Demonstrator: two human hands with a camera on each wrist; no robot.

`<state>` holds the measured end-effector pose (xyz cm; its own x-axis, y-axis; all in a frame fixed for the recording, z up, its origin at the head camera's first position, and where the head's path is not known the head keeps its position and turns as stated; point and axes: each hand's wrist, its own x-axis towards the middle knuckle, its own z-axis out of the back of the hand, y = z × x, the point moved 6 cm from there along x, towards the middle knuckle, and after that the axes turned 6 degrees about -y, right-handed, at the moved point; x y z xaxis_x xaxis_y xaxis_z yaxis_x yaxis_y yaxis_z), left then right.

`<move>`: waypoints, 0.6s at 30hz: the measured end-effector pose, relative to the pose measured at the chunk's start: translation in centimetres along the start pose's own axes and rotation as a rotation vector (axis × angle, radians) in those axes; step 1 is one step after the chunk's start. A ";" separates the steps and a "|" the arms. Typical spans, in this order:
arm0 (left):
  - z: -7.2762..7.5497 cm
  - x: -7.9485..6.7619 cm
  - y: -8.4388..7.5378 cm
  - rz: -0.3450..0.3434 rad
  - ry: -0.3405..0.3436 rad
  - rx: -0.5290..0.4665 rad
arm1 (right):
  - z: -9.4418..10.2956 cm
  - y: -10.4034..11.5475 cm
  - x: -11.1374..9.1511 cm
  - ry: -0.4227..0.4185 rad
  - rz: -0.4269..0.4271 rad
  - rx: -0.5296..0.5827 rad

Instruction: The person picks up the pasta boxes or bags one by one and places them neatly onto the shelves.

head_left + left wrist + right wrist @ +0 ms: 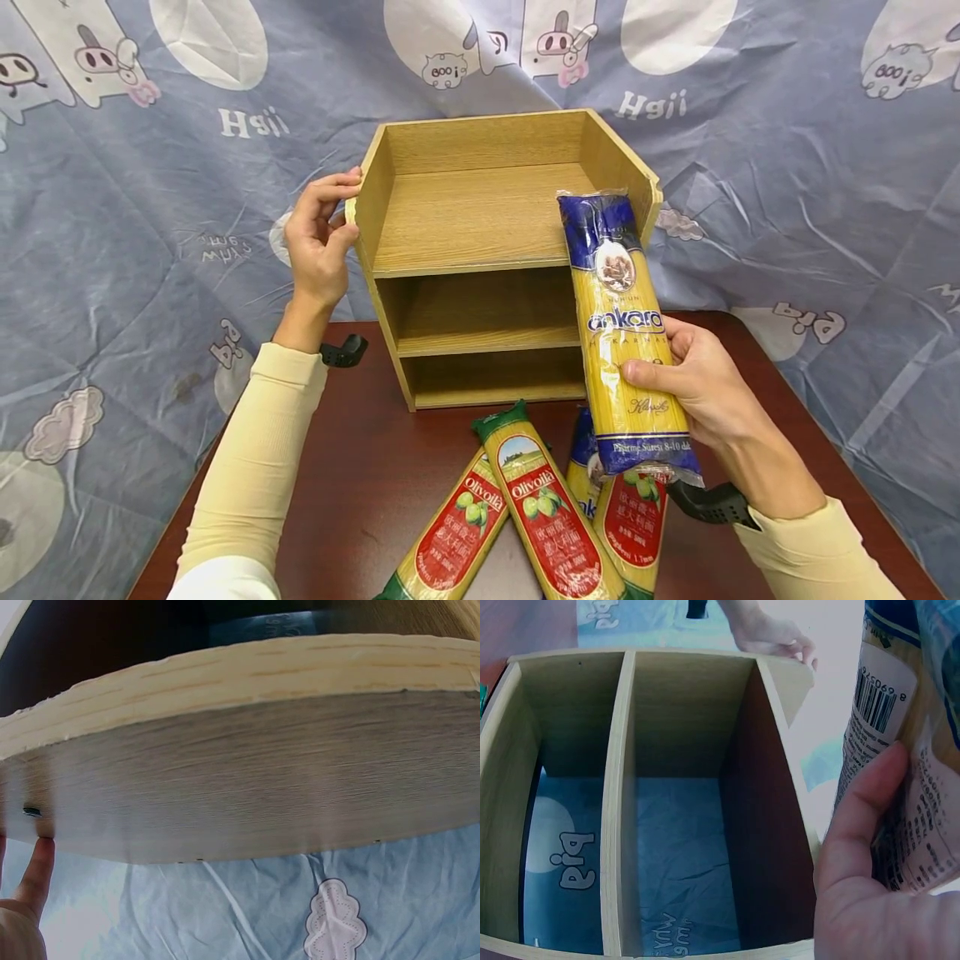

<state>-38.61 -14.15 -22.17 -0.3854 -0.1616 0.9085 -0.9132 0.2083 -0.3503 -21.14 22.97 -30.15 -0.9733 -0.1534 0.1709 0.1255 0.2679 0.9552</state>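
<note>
My right hand (712, 383) grips a blue and yellow Ankara spaghetti pack (618, 308), thumb across its front. The pack is tilted upright before the right side of a wooden shelf unit (480, 268). In the right wrist view its back with a barcode (875, 701) faces the camera. My left hand (318, 242) touches the outside of the unit's left side panel, near the upper edge. The left wrist view shows a finger (37, 874) against that panel (247, 772).
Red and green Olivoila spaghetti packs (543, 508) lie overlapping on the dark red table (337, 492). Another blue Ankara pack (582, 467) lies partly hidden among them. The unit has an open top tier and two compartments below. Grey-blue printed cloth (225, 150) hangs behind.
</note>
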 end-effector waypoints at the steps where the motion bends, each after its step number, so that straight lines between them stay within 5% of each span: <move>1: 0.0 0.0 0.0 -0.001 0.000 0.000 | 0.1 0.0 0.2 -0.007 -0.003 0.004; 18: 0.0 0.0 -0.1 -0.022 0.006 0.015 | 0.5 1.0 3.7 -0.047 -0.035 0.060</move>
<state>-38.51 -14.21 -22.11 -0.3649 -0.1606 0.9171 -0.9231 0.1907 -0.3339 -24.67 23.14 -28.65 -0.9850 -0.1190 0.1252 0.0813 0.3200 0.9439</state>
